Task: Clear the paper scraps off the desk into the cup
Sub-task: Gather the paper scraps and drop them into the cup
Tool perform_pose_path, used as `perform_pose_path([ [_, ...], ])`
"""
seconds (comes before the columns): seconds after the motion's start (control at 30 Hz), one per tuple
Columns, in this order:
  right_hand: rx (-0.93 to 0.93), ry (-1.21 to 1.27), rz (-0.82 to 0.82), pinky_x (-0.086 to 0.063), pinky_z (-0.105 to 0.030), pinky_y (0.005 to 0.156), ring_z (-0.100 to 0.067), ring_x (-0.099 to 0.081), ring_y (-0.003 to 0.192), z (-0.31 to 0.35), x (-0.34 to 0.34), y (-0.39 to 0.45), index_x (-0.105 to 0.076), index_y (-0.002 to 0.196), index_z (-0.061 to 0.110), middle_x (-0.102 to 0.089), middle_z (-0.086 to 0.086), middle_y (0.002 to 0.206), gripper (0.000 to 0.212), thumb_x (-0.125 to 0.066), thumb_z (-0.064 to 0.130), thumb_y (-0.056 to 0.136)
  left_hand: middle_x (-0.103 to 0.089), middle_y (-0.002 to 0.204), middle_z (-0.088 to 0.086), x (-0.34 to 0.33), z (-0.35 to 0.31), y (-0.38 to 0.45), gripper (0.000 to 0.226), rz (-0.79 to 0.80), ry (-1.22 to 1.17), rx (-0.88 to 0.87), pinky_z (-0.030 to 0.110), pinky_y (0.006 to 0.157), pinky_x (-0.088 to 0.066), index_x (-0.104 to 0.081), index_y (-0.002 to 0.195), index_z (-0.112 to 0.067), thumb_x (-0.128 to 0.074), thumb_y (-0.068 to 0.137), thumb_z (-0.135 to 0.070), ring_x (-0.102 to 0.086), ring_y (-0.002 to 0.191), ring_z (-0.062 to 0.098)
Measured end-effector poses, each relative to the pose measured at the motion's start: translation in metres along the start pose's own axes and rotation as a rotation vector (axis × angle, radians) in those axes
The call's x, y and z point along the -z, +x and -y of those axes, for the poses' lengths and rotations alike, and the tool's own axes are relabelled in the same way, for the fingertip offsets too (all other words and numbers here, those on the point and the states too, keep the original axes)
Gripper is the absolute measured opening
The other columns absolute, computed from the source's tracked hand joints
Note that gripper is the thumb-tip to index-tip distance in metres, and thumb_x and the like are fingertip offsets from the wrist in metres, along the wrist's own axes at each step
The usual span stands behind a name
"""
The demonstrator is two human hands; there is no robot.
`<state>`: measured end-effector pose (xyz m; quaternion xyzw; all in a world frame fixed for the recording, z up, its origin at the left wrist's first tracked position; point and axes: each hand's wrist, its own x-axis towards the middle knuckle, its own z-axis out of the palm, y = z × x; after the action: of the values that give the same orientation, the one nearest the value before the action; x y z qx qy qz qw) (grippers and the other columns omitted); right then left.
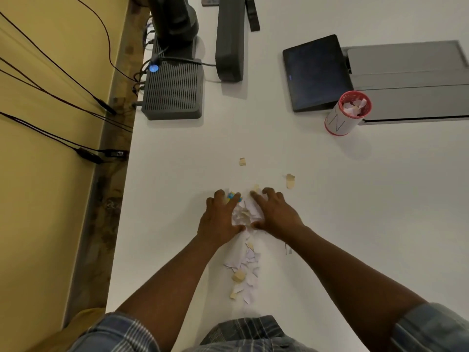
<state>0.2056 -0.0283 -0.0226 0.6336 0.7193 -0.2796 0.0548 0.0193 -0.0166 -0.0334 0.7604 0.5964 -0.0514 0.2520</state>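
Because the paper scraps (245, 214) look light and flimsy, the left hand (219, 219) and right hand (275, 214), fingers spread, should squeeze the heap between them.

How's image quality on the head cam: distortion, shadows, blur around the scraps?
Head view: wide-angle bend, the desk edge and wall cables curve; soft even light, the cup casts a faint shadow toward the viewer; white scraps between the left hand and right hand nearly wash into the desk; overall slightly soft, no hard glare.
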Motion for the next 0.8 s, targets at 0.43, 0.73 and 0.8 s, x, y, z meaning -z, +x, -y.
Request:
perform_pose_path([
  [0.43, 0.057, 0.083, -0.19, -0.047, -0.032, 0.066, -0.031, -0.062, 0.088, -0.005, -0.007, -0.02, -0.068, 0.104, 0.008, -0.063, -0.013, 0.101, 0.021, -0.052, 0.008, 0.09, -0.066, 0.091, 0.012, 0.01, -0.005, -0.004, 0.008, -0.208, -0.308, -0.135, 0.039, 0.072, -0.053, -0.071, 0.083, -0.006, -0.064, 0.085, -0.01, -0.062, 0.081, 0.022],
  [0.73, -0.269, 0.494, -0.401, -0.035, -0.006, 0.061, -0.02, -0.069, 0.081, -0.044, 0.046, -0.015, -0.077, 0.088, 0.014, -0.075, -0.002, 0.085, 0.011, -0.066, 0.014, 0.085, -0.073, 0.107, 0.001, 0.042, -0.028, 0.031, 0.029, -0.219, -0.673, 0.046, 0.003, 0.078, -0.046, -0.075, 0.098, -0.012, -0.083, 0.072, -0.021, -0.067, 0.093, 0.007],
  [0.8, -0.361, 0.593, -0.443, -0.036, -0.004, 0.057, -0.018, -0.067, 0.073, -0.063, 0.06, -0.016, -0.075, 0.081, 0.015, -0.073, -0.001, 0.075, 0.01, -0.065, 0.015, 0.084, -0.073, 0.107, -0.001, 0.048, -0.044, 0.047, 0.029, -0.196, -0.664, 0.022, 0.004, 0.08, -0.046, -0.075, 0.099, -0.013, -0.082, 0.072, -0.024, -0.065, 0.092, 0.003],
])
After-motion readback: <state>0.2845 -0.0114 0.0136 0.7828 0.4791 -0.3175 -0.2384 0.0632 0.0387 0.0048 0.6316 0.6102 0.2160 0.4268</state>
